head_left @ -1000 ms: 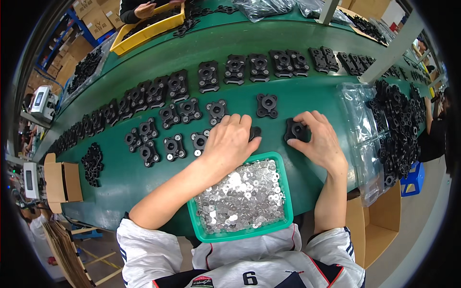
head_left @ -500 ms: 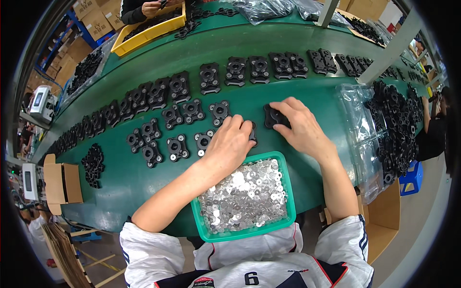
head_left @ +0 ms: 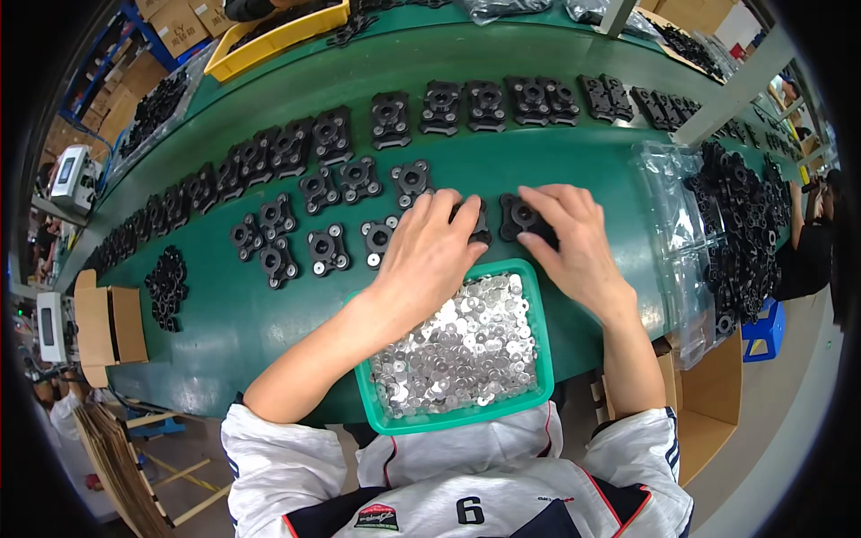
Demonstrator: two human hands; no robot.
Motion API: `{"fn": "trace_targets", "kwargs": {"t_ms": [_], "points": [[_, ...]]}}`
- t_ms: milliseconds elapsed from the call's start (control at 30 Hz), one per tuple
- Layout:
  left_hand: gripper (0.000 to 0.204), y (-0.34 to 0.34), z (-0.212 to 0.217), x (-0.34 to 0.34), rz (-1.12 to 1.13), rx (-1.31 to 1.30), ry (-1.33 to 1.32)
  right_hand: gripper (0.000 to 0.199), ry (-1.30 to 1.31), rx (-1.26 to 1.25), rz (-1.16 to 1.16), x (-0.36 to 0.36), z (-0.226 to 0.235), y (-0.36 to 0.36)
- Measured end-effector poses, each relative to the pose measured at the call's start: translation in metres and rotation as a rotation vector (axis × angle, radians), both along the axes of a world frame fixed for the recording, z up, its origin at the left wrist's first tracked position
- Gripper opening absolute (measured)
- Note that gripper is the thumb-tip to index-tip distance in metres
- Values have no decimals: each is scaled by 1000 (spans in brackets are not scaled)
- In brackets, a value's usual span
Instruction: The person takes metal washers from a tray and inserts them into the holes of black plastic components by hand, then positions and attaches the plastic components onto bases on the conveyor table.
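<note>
Parts (head_left: 328, 250) toward the desk's (head_left: 215, 332) left edge already carry washers (head_left: 374, 259); in from the near edge, the half-open right hand (head_left: 571, 238) holds a bare-looking black part (head_left: 517, 218); the left hand (head_left: 423, 249) curls over another (head_left: 482, 228), grip unclear.

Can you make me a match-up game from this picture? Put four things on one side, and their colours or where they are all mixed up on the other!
Things
1. Metal washers
2. Stool at the far right
3. Bin at the top left
4. Person's right hand

Matches
A. Yellow
B. Thumb and fingers around a black four-lobed part
C. Heaped in a green tray
D. Blue

Right pairs: 1-C, 2-D, 3-A, 4-B
</note>
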State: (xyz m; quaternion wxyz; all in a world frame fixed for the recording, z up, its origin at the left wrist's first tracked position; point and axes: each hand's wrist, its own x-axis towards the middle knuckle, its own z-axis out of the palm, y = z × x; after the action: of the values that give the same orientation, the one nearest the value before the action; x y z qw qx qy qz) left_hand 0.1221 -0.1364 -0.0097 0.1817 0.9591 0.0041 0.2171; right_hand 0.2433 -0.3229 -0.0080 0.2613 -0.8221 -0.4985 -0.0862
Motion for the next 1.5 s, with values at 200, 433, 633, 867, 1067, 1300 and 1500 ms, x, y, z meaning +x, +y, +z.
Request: {"fn": "trace_targets", "kwargs": {"t_ms": [200, 433, 633, 867, 1067, 1300, 1500], "points": [[26, 0, 8, -65, -151, -114, 265, 28, 250, -30, 198, -45, 6, -22], [21, -15, -1, -74, -208, -208, 203, 20, 205, -99, 256, -80, 3, -19], [19, -13, -7, -69, -273, -176, 200, 18, 199, -93, 223, -87, -1, -19], [17, -9, -1, -70, -275, -279, 199, 19, 206, -57, 231, -85, 2, -25], [21, 3, 23, -66, -127, -909, 467, 15, 709, 59, 68, -76, 15, -30], [24, 25, 39, -43, 11, -1071, 580, 10, 876, 130, -116, -36, 25, -17], [18, 39, 14, 5, 6, -344, 198, 14, 314, 100, 34, 18, 14, 21]]}}
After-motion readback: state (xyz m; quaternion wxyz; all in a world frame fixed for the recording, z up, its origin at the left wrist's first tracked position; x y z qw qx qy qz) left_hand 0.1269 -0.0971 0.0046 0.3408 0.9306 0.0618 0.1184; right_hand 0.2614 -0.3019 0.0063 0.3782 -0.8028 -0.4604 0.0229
